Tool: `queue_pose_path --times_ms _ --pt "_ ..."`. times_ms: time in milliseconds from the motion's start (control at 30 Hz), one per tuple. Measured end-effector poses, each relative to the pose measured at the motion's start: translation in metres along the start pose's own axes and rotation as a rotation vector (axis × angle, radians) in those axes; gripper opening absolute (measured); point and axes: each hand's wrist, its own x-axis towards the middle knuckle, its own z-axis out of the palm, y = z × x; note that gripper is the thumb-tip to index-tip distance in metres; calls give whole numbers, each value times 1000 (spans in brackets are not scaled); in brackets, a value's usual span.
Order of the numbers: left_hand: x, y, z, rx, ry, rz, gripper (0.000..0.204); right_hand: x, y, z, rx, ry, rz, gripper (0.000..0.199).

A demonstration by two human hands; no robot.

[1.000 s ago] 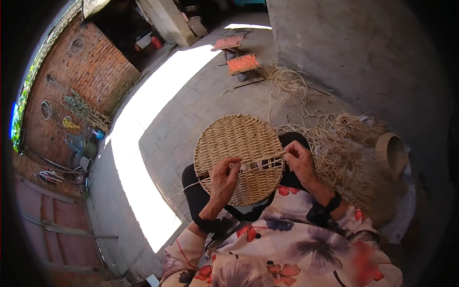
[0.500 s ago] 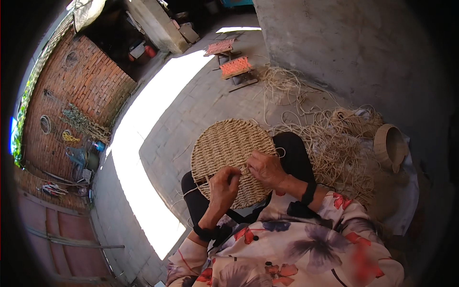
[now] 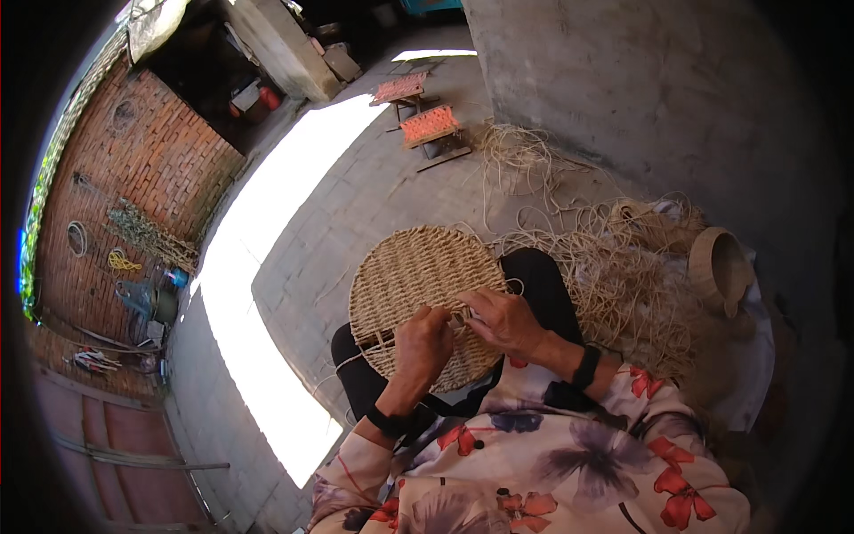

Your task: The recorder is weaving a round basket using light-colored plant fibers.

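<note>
Right hand [image 3: 509,322] has shifted from the right rim of the woven cord disc [image 3: 422,262] to near its centre, beside the left hand [image 3: 424,343]. Both curl inward; whether either grips cord cannot be told. Disc rests across the thighs [image 3: 544,283], presumably freeing both hands.

Courtyard, apparently of a home, outdoors, partly sunlit, in use for handcraft. Ground: grey paving [image 3: 356,200], crossed by a hard-edged, bright sunlit patch [image 3: 245,227]. Sides: red brick wall [image 3: 156,147] hung with a ring [image 3: 77,238], yellow cord [image 3: 123,260] and plants [image 3: 153,235]; plain grey wall [image 3: 658,116]; reddish panelled door [image 3: 129,427], lower left. Far end: pillar [image 3: 283,53] beside a dark opening [image 3: 196,71]. Greenery [image 3: 36,258] at the left rim. Seating: two low stools [image 3: 430,125], orange-red tops. Handcraft evidence: round woven disc [image 3: 427,258], heap of pale cord [image 3: 614,276] on the ground, basket [image 3: 708,265] beside the heap.
</note>
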Motion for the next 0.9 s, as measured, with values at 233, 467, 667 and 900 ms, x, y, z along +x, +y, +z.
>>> queue_pose_path --times_ms 233,467,667,900 --pt "-7 -1 -13 -224 105 -133 9 2 3 30 -142 -141 -173 25" --pt "-7 -11 -6 -224 131 -99 10 2 -13 15 6 -121 -269 16" --pt "-1 -1 -19 -271 48 -94 13 -2 -2 25 -26 -86 -167 10" --pt "-1 0 -27 -360 -62 -131 19 2 -3 26 2 -44 -122 9"
